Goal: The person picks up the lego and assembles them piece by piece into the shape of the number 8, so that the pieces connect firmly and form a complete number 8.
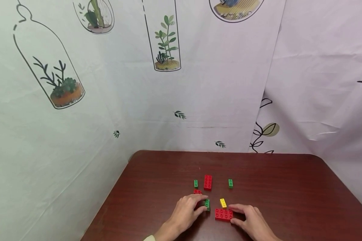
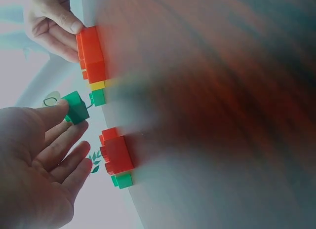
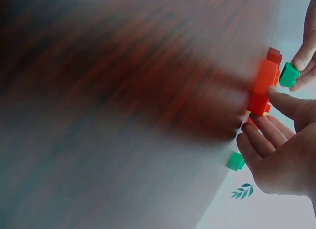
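Between thumb and forefinger, my left hand (image 1: pixel 185 209) pinches a small green toy brick (image 1: pixel 207 205); the left wrist view shows this green brick (image 2: pixel 76 108) raised off the table. My right hand (image 1: pixel 253 221) has its thumb and forefinger at the right end of a red eight-stud brick (image 1: pixel 224 215), gripping it. That red brick (image 3: pixel 264 86) lies low at the tabletop in the right wrist view. Just behind it is a yellow brick (image 1: pixel 223 203). Another red brick (image 1: pixel 197 191) sits beyond the left fingers, partly hidden by them.
Farther back on the brown table (image 1: pixel 274 174) lie a long red brick (image 1: pixel 207 182), a green brick (image 1: pixel 195 183) to its left and another green brick (image 1: pixel 230 183) to its right. A white cloth (image 1: pixel 199 97) printed with plants hangs behind the table.
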### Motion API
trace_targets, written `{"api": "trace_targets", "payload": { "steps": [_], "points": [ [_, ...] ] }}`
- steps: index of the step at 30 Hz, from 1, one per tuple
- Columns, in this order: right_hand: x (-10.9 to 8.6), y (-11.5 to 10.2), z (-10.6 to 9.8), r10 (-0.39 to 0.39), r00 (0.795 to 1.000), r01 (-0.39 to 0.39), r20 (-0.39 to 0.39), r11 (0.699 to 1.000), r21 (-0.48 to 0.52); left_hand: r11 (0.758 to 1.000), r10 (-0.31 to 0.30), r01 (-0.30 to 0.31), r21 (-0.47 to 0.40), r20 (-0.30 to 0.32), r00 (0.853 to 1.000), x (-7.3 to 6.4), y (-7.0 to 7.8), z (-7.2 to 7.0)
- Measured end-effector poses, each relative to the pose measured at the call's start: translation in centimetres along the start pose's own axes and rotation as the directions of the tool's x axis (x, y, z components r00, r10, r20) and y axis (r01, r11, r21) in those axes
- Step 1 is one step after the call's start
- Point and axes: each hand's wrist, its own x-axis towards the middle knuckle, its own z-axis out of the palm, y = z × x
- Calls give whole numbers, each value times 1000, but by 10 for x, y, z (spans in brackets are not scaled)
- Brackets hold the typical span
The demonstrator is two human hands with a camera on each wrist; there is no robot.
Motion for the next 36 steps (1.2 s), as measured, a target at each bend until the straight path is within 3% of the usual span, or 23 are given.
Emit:
{"api": "trace_targets", "payload": {
  "steps": [13,23,31,36],
  "points": [
    [-1,2,0,-51,999,51,-11,999,18,996,10,-12,-89,-19,1000,2,4,2],
    [0,2,-1,-65,998,65,2,997,31,990,-18,22,-138,35,999,5,7,8],
    [0,3,-1,-72,997,72,-5,997,37,986,11,-7,-169,24,1000,5,9,10],
    [0,4,-1,-57,998,58,-10,996,60,984,-4,11,-175,44,999,5,9,11]
  ]
}}
